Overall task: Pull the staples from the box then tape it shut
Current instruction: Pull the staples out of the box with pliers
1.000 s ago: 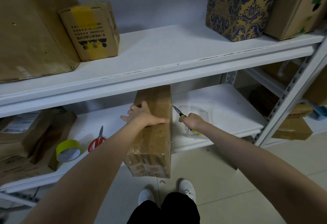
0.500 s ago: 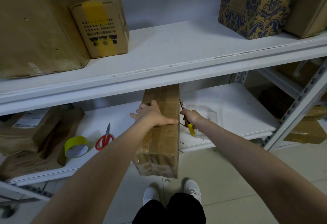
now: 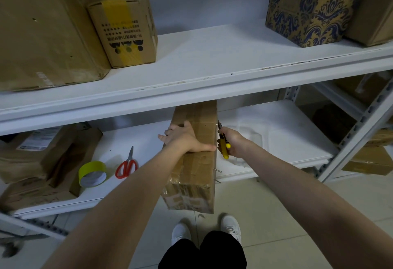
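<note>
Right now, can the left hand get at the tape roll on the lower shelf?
Probably yes: the left hand rests on the box, and only the scissors lie between it and the tape roll.

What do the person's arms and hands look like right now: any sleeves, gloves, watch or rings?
The left forearm and right forearm are bare to the frame edge, no sleeves showing. The left hand and right hand wear no gloves; no watch, bracelet or ring shows. Below are black trousers and white shoes.
</note>
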A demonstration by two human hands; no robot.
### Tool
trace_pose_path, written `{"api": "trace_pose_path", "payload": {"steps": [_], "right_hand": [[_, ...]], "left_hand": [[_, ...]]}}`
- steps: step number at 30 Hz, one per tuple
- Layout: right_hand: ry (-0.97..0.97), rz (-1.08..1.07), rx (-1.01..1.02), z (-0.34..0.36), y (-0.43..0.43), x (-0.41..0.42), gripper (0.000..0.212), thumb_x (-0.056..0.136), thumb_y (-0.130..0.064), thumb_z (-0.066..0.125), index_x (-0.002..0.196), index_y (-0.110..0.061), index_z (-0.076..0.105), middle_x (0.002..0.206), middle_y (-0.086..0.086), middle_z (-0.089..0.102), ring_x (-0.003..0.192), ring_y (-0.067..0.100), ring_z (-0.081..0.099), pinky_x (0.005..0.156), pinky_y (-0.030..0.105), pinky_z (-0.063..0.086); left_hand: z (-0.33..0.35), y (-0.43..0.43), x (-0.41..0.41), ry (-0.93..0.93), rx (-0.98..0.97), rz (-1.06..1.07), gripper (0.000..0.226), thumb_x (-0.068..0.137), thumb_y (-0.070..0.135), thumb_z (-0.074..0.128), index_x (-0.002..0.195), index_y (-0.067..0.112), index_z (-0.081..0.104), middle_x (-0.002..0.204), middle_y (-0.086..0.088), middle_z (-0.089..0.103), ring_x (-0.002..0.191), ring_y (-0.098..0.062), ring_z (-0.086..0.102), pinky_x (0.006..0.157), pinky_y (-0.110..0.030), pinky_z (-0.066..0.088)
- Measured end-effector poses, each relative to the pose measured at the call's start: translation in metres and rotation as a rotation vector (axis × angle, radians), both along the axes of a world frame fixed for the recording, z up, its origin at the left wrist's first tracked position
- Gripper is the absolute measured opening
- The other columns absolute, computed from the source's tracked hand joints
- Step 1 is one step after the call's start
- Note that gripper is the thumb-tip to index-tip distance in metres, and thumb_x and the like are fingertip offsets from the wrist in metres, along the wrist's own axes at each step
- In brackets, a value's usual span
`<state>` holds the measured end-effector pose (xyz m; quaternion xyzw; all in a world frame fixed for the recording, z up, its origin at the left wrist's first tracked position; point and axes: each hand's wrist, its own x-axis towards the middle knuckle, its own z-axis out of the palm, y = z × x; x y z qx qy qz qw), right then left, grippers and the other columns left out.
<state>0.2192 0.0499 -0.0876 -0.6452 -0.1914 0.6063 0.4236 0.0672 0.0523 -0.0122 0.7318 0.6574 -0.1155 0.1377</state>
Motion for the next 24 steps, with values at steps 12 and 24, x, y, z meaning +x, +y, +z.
{"api": "trace_pose_path", "payload": {"steps": [12, 24], "right_hand": [[-0.377, -0.007, 0.055, -0.008, -0.009, 0.002, 0.026, 0.082, -0.033, 0.055, 0.078, -0.008, 0.054, 0.076, 0.009, 0.055, 0.075, 0.031, 0.053, 0.085, 0.045, 0.05], [-0.626, 0.01, 0.07, -0.004, -0.024, 0.004, 0.031, 0.088, -0.03, 0.048, 0.064, -0.01, 0.046, 0.064, 0.006, 0.054, 0.061, 0.024, 0.053, 0.056, 0.028, 0.037]], "left_hand": [[-0.001, -0.003, 0.0, 0.013, 0.005, 0.006, 0.122, 0.052, 0.084, 0.062, 0.147, 0.024, 0.013, 0.153, -0.019, 0.019, 0.141, -0.04, 0.022, 0.112, -0.06, 0.016], [-0.001, -0.002, 0.0, 0.004, -0.005, 0.006, 0.123, 0.053, 0.084, 0.062, 0.148, 0.024, 0.013, 0.153, -0.02, 0.017, 0.141, -0.041, 0.021, 0.112, -0.061, 0.015]]}}
